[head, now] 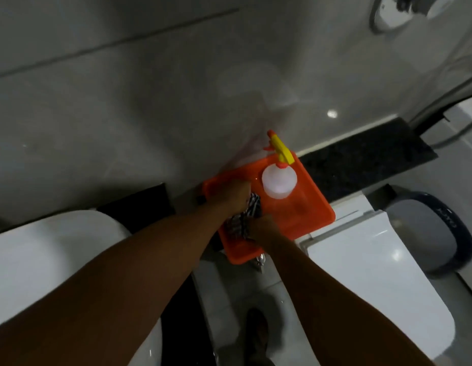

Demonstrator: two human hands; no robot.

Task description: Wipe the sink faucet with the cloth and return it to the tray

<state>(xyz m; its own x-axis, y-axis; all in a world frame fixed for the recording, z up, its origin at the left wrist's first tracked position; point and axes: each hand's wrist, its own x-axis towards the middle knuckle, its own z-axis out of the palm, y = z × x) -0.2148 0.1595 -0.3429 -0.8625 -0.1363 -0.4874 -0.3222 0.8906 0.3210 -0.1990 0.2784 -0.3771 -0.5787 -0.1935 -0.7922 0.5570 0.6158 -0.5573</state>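
Note:
An orange tray point(308, 207) rests on a ledge between the sink and the toilet. A checked black-and-white cloth point(242, 217) lies in the tray's near-left part. My left hand point(234, 196) is closed on the cloth's upper end, and my right hand point(261, 228) grips its lower end. A white spray bottle point(279, 182) with a yellow and orange trigger stands in the tray's far part. The faucet is not in view.
The white sink basin point(44, 260) curves at the lower left. A white toilet lid point(374, 273) is at the right, with a dark bin point(440, 233) beyond it. A grey tiled wall point(124, 101) rises behind. My foot point(257, 331) shows on the floor below.

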